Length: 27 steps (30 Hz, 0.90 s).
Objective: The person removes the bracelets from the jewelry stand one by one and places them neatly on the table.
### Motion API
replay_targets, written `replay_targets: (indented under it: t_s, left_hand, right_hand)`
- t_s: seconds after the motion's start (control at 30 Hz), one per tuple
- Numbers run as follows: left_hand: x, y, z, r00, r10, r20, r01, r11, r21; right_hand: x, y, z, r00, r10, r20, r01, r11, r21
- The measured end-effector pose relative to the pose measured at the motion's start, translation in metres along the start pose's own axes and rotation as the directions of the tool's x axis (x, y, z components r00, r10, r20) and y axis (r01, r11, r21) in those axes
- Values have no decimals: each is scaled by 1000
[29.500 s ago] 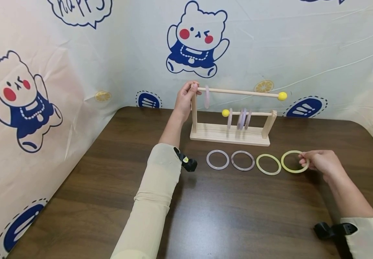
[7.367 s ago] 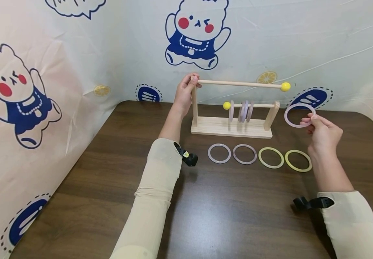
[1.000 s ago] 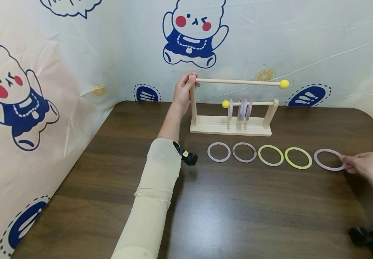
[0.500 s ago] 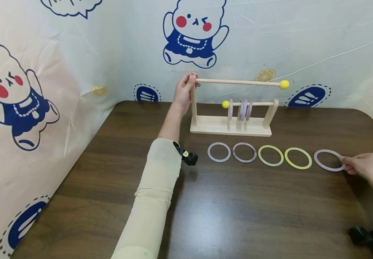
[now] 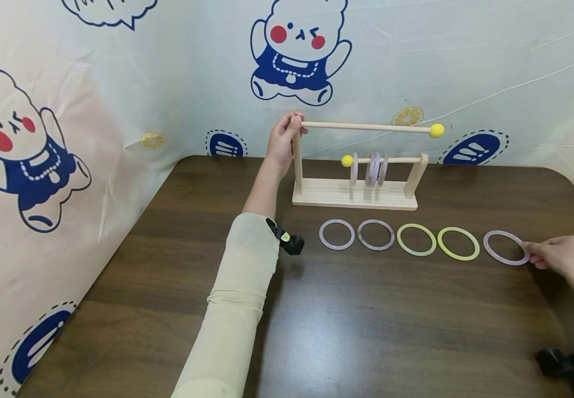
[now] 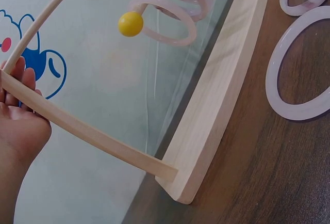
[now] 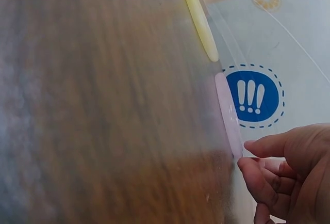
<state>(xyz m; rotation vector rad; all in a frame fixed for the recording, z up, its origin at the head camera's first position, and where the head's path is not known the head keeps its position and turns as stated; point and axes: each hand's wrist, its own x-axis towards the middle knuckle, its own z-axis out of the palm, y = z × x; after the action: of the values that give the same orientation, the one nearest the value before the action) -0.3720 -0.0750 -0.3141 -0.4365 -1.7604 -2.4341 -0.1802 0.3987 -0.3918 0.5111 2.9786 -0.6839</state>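
Note:
My left hand grips the top of the left post of a wooden bangle stand; its thumb lies over the joint with the upper rod. That rod carries no bangles and ends in a yellow ball. Several pale purple bangles hang on the lower rod. On the table at the right, my right hand pinches the right edge of a flat-lying pinkish-lilac bangle with thumb and fingers. In the right wrist view this bangle appears almost edge-on, its near end at the fingertips.
Left of it, in a row before the stand, lie a lilac bangle, a mottled purple bangle, a pale green bangle and a yellow-green bangle. A printed cloth hangs behind the dark wooden table.
The pinkish bangle hung on the upper rod earlier, then was held in the air right of the stand; now it lies on the table. In the last second it shifted slightly left and nearer.

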Motion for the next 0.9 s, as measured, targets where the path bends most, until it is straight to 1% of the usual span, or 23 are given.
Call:
replay_targets:
  t_s: [0.1,0.27,0.43,0.5,0.6,0.7,0.73,0.9]
  left_hand:
    - [-1,0,0,1000,7,4,-7,1000,4]
    - [-1,-1,0,1000,20,10,-20,1000,14]
    - [0,-1,0,1000,4,-3,-4,1000,1]
    - [0,-1,0,1000,-1,-6,1,1000,-3]
    - [0,-1,0,1000,0,-5,0,1000,-3]
    - [0,0,0,1000,5,-5,-5,1000,-5]
    - [-1,0,0,1000,6,-5,-6,1000,-6]
    - [-1,0,0,1000,11,-6,-11,1000,-7]
  right_hand:
    - [0,0,0,1000,7,-4,-7,1000,1]
    - [0,-1,-2,1000,-11,-13,11,1000,-11]
    - [-1,-7,-5,999,-16,-35,14,999,-47]
    - [1,-9,-4,999,-13,-51,11,999,-43]
    - [11,-5,2,997,-13,-79,10,1000,-29]
    - [28,4,13,992,-37,-124,36,999,-13]
    - [29,1,14,991,-39,-124,39,999,-4]
    - [19,-31,11,989,-76,-130,80,997,23]
